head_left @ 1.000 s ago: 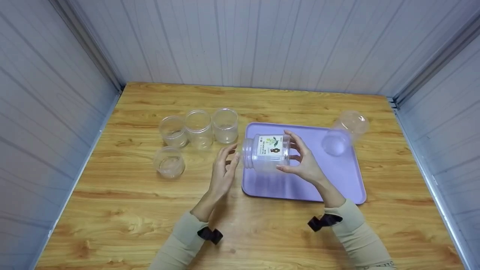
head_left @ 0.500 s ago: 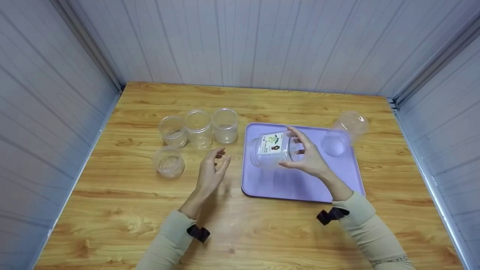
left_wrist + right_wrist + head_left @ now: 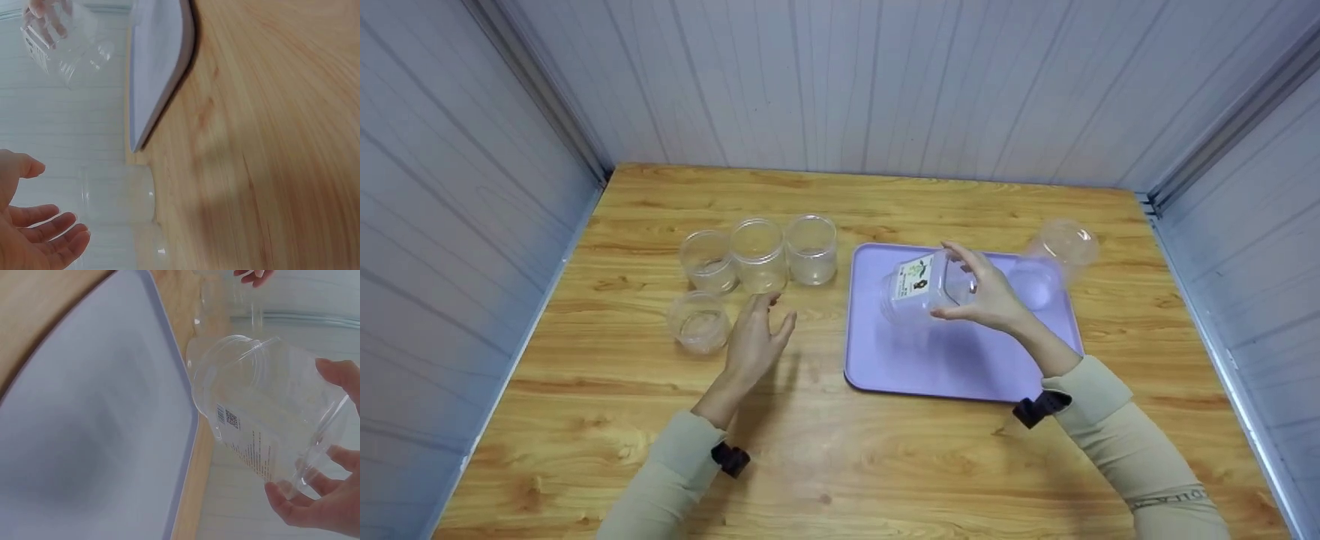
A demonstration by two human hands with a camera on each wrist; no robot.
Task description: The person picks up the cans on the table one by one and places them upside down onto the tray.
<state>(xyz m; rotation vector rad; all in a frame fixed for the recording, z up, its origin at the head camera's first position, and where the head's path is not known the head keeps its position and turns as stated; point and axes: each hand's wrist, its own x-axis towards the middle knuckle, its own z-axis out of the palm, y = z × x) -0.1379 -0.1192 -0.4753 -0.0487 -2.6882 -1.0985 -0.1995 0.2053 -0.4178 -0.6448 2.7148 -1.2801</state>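
nearest to us, low in the head view, we see two beige sleeves (image 3: 667, 465), each with a small black device (image 3: 730, 459) at its cuff, and with dark lettering across the right one; they reach in over a wood-grained table (image 3: 840, 465); out of the left cuff comes the left hand (image 3: 754, 341), relaxed, its thumb spread away from loosely bent fingers; we find it above the wood, just beside a low clear tub (image 3: 700, 322), though we cannot tell whether the two touch; across from it, the right hand (image 3: 979, 296) grips the base end of a clear jar (image 3: 924, 291), thumb on one side and fingers on the other; we see this jar tilted in the air above a lavender tray (image 3: 885, 367), apart from its surface, with the mouth pointing left and downward; a white label (image 3: 913, 276) with a green plant and a small brown shape faces the head camera, while the right wrist view gives us a printed patch (image 3: 247, 441) with a barcode and a square code; at the tray's far right corner we make out a clear container (image 3: 1050, 262), its outline faint; beyond the tub we count three clear cylinders (image 3: 757, 255), upright in a row, so close that we cannot tell whether they touch; past the table's far edge we meet a pale ribbed back wall (image 3: 825, 82).
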